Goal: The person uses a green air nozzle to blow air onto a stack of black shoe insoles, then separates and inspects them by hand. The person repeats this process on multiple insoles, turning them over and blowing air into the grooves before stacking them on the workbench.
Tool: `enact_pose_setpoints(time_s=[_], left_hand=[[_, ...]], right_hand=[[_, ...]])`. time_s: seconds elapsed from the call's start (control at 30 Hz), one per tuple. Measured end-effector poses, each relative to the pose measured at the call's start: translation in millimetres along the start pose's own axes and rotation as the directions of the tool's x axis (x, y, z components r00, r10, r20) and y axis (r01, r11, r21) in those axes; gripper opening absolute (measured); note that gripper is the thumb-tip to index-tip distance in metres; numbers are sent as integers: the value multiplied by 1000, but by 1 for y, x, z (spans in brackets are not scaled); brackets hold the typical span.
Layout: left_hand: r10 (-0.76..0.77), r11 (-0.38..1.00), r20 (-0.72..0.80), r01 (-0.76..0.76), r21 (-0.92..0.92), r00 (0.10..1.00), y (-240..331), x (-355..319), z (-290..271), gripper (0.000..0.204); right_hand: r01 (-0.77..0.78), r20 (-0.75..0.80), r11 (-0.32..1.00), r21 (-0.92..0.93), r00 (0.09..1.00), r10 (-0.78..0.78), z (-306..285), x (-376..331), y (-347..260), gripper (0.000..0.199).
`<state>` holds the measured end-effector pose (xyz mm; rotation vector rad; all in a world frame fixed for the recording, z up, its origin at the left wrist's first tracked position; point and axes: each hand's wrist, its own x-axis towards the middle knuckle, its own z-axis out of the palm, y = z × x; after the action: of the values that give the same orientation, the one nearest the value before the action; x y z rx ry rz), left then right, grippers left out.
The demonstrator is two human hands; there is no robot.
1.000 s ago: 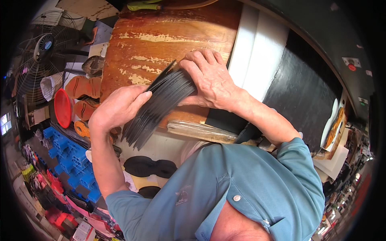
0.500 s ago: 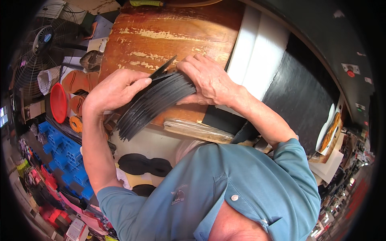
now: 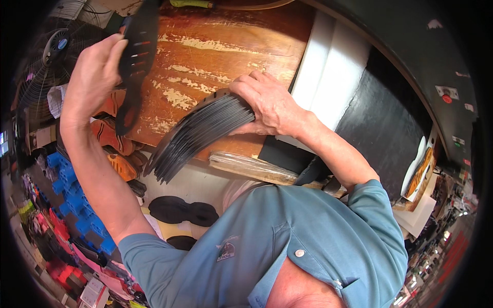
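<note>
My left hand (image 3: 95,77) is up high at the left, fingers curled and closed around a single black sole piece (image 3: 134,56) with a row of slits. Its upper end runs out of the picture, so I can't see its full shape. My thumb is behind it, hidden.

My right hand (image 3: 269,105) is lower, over the worn wooden bench top (image 3: 221,46), fingers pressed together and wrapped over the top end of a fanned stack of thin black sole sheets (image 3: 197,136). The stack slants down to the left, its free ends spreading past the bench edge. How many sheets, I can't tell; the edges blur together. The thumb is underneath, out of sight.

The two hands are well apart, the single piece clear of the stack.

Orange-brown soles (image 3: 113,138) lie below my left wrist, partly covered by my forearm. A fan (image 3: 49,56) sits at the far left, bent by the lens. Blue crates (image 3: 77,200) below are hard to read.
</note>
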<state>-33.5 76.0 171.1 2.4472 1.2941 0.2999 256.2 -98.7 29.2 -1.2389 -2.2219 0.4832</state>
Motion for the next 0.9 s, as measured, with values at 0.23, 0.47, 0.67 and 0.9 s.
enact_pose_setpoints(time_s=[0.23, 0.47, 0.67, 0.9], left_hand=[[342, 940, 302, -324, -110, 890, 60, -16, 100, 29], [257, 962, 237, -224, -157, 937, 67, -72, 84, 48], [46, 999, 329, -39, -28, 943, 35, -120, 62, 76], [123, 992, 76, -124, 7, 990, 21, -120, 83, 45]], right_hand=[[39, -267, 977, -212, 959, -96, -1, -2, -4, 88], [8, -29, 999, 50, 1000, -6, 0, -3, 6, 103], [-60, 20, 998, 21, 998, 59, -1, -5, 0, 120], [37, -110, 999, 3, 993, -37, -3, 4, 1, 103]])
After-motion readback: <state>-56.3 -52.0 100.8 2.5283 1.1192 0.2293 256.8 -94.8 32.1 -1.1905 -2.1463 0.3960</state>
